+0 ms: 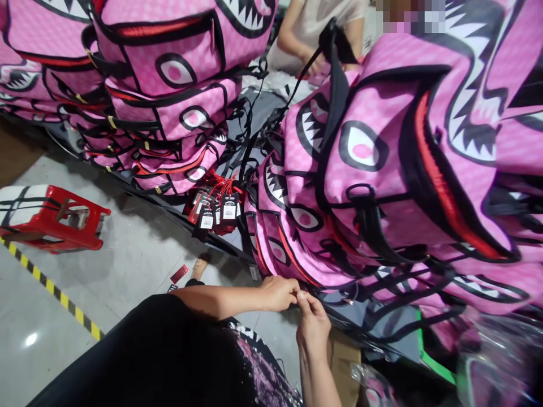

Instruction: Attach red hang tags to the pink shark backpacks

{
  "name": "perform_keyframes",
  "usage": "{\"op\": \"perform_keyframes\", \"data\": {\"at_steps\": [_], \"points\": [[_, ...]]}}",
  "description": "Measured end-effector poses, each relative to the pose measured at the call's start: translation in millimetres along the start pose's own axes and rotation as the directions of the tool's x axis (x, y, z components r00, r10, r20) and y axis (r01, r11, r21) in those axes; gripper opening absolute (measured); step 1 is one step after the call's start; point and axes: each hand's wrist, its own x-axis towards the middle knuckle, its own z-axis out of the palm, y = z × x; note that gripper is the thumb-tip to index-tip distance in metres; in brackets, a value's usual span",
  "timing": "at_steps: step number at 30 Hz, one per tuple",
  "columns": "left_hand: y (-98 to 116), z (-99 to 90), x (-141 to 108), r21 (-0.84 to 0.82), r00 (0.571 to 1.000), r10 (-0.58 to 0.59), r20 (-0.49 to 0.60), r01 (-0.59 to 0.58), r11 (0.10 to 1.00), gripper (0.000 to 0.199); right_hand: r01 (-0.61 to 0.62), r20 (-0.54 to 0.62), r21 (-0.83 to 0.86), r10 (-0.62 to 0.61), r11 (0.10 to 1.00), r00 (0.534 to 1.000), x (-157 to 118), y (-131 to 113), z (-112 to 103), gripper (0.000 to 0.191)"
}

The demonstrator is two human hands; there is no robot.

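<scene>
My left hand [278, 293] and my right hand [313, 322] meet at the table's front edge, their fingertips pinched together. Whatever is between them is too small to make out. Just beyond my hands leans a stack of pink bags [305, 249] with shark teeth, eye prints and red zips. A bigger pink bag [382, 158] of the same print stands on the right, its zip side facing me. To the left of my hands, a bunch of black hang tags [223, 213] with red cords lies at the table edge.
Another pile of pink bags [178, 118] rises at the left. Across the table a person's arms [297, 39] work on pink material. A red stool [63, 217] stands on the floor beside yellow-black tape [51, 288]. Below right are a cardboard box [345, 362] and plastic-wrapped items [496, 362].
</scene>
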Motion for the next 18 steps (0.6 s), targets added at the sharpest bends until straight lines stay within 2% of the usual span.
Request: {"op": "perform_keyframes", "data": {"at_steps": [12,18], "points": [[5.8,-2.5,2.7,0.013,1.000,0.017,-0.001,-0.017,1.000,0.017,-0.003,-0.036,0.001,0.003,1.000,0.999,7.6,2.0,-2.5,0.045],[7.8,-2.6,4.1,0.031,1.000,0.020,0.020,-0.021,0.999,0.016,-0.020,-0.020,0.016,0.021,1.000,1.000,4.8,-5.4,0.8,0.042]]}}
